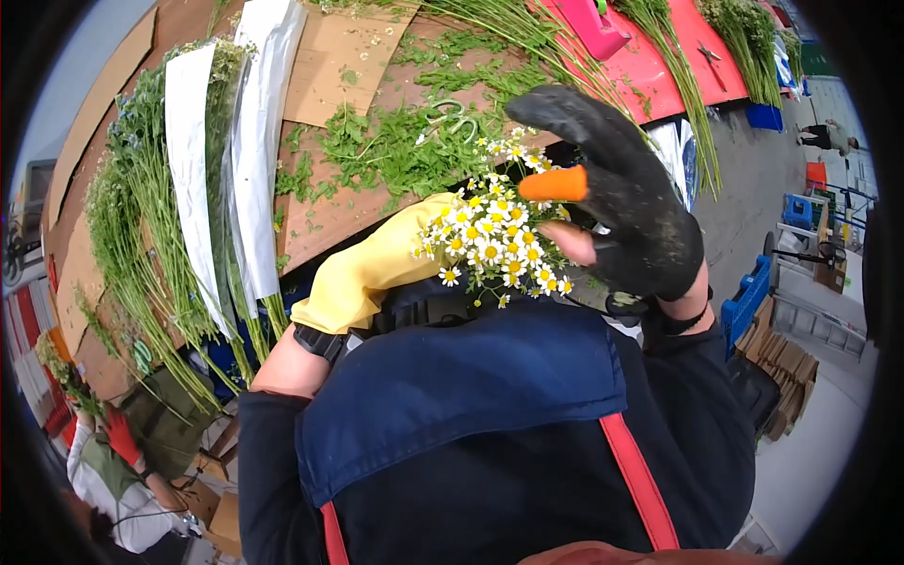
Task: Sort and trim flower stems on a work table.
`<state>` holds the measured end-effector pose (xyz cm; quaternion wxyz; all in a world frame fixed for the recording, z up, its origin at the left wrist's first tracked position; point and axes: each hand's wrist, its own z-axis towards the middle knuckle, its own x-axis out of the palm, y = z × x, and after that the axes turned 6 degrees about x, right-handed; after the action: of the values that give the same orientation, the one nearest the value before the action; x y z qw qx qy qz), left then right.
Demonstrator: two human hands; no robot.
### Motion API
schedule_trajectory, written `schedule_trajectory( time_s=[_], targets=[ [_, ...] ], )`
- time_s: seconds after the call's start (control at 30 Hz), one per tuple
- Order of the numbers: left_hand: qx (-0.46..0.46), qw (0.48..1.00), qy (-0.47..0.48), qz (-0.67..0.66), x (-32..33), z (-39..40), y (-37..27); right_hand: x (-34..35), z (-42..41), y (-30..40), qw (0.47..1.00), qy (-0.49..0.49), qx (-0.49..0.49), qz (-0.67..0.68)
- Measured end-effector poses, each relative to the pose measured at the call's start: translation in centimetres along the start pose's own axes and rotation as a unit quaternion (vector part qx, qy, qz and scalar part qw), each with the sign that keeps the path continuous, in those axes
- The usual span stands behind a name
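Before my dark blue apron (459, 381) is a bunch of chamomile-like flowers (491, 244), white-petalled with yellow centres. My left hand (395, 254), in a yellow glove, reaches behind the bunch and grips it; the blossoms hide its fingertips and most of the stems. To the right of the flowers, my right hand (621, 198) wears a black glove with a bare thumb tip and an orange finger cover (554, 183). Its fingers are spread and curve around the blossoms' right side; whether it touches them I cannot tell.
Stripped green leaves (402, 152) and green-handled scissors (459, 127) lie on the brown table (318, 233). Wrapped flower bunches (254, 155) lie at left. A pink tape dispenser (597, 28) and pliers-like cutters (712, 65) rest on red sheeting. A co-worker's red-gloved hand (121, 434) shows lower left.
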<state>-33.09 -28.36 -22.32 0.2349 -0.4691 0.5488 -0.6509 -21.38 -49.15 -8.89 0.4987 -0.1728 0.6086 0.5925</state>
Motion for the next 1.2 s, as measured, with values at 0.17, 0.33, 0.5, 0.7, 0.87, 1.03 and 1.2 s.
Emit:
schedule_trajectory(
  time_s=[0.17, 0.33, 0.5, 0.7, 0.87, 1.03, 1.2],
  targets=[
    [-0.034, 0.995, -0.064, -0.062, 1.9, -0.5, -1.5, 1.2, 0.4, -0.6, 0.999, 0.033, -0.019, -0.017],
    [0.016, 0.979, -0.156, -0.132, 3.3, -1.3, -3.6, 1.6, 0.9, -1.3, 0.997, 0.052, -0.048, 0.006],
    [0.004, 0.991, -0.063, -0.119, 1.8, -0.6, -2.0, 1.8, 0.7, -2.2, 0.997, 0.066, -0.044, 0.021],
    [0.042, 0.998, -0.026, 0.027, 1.4, 0.3, -0.8, 2.5, 1.2, -2.2, 0.996, -0.004, -0.082, 0.02],
    [0.115, 0.931, 0.017, 0.346, 0.6, 0.2, -1.0, 0.3, -0.6, -2.0, 0.89, -0.111, 0.177, 0.405],
    [0.012, 0.966, -0.189, 0.175, -0.9, -0.4, -1.5, -0.3, -5.5, -8.5, 0.94, -0.156, 0.237, 0.191],
    [0.157, 0.942, -0.295, 0.021, -5.0, -0.4, -7.7, 9.0, -8.0, -13.3, 0.943, 0.157, 0.292, 0.025]
  ],
)
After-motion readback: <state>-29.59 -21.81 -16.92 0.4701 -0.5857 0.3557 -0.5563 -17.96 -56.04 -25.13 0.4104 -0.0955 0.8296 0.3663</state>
